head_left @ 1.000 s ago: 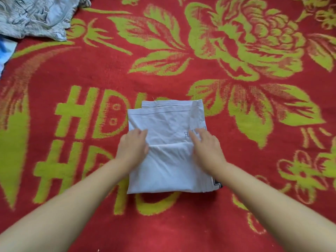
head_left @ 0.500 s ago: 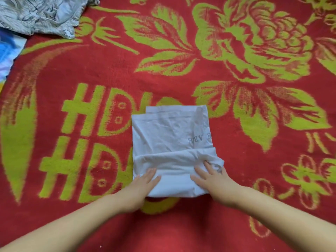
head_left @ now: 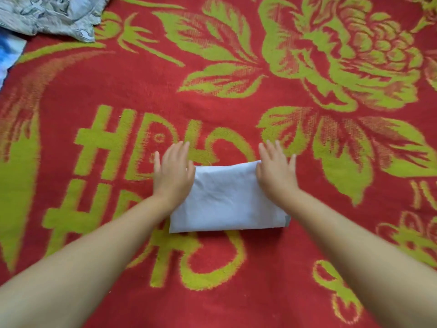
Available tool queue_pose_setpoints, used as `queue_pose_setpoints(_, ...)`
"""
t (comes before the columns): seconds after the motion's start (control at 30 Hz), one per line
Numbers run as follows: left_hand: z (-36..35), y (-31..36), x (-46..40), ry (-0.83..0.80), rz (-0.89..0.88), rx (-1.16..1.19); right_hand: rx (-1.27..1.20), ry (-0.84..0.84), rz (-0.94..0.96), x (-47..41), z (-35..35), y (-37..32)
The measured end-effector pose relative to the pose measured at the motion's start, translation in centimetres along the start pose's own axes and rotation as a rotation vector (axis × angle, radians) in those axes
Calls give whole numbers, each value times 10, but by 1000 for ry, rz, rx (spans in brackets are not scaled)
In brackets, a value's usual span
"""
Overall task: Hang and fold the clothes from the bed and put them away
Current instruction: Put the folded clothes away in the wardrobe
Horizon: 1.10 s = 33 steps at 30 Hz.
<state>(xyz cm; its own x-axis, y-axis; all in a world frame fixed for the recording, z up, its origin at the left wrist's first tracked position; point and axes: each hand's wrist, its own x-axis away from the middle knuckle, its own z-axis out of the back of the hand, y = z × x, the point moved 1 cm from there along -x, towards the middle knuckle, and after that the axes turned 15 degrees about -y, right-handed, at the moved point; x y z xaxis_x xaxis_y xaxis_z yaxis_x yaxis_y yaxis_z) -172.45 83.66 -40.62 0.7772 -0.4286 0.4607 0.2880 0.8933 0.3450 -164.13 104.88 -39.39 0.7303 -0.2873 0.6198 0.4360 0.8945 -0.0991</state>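
A white garment (head_left: 227, 200) lay folded into a compact rectangle in the middle of a red blanket (head_left: 212, 95) patterned with yellow-green flowers and letters. Its cloth was plain and pale, with soft creases running across the top layer and a slightly puffed, rounded far edge. The near edge sat flat on the blanket, and a small dark-and-grey bit of fabric peeked out at its near right corner.

The left hand (head_left: 172, 171) rested flat on the far left corner of the bundle, fingers straight and slightly spread, their tips reaching past the cloth onto the blanket. The right hand (head_left: 275, 171) lay in the same way on the far right corner, palm down, fingers extended and apart, thumb out to the side. Neither hand curled round the cloth; both simply pressed on it from above.

At the far left corner of the blanket lay a crumpled grey printed garment (head_left: 52, 15), and just beside it, at the left edge, a blue and white piece of cloth (head_left: 9, 55).
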Motion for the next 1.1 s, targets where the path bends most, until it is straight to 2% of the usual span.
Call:
queue_pose_setpoints(0.1,-43,34,28,19,-142,-253,136,96,244,23,-45,-45)
queue_pose_setpoints(0.2,-72,38,34,-110,-61,-271,166,117,272,25,-73,-52)
queue_pose_setpoints(0.3,-86,5,18,-129,-112,-306,213,96,179,4,-75,-16)
queue_pose_setpoints(0.43,-82,-42,15,-146,31,-275,118,-23,-131,-1,-73,43)
queue_pose_setpoints(0.53,-71,-37,20,-96,93,-274,175,10,-134,1,-63,32)
queue_pose_setpoints(0.63,-74,12,31,56,-103,-263,221,160,-9,11,-55,-20)
queue_pose_setpoints(0.7,-92,37,42,77,-232,-318,238,95,30,23,-67,-44)
queue_pose_setpoints(0.8,-110,32,51,20,-181,-293,168,43,56,34,-85,-36)
queue_pose_setpoints(0.93,-111,-15,51,-5,-183,-317,248,12,118,40,-95,20)
queue_pose_setpoints(1.03,-107,-44,60,-122,-61,-305,286,-53,43,41,-96,52)
queue_pose_setpoints(1.1,-94,-56,65,-154,69,-265,249,-19,-23,45,-89,57)
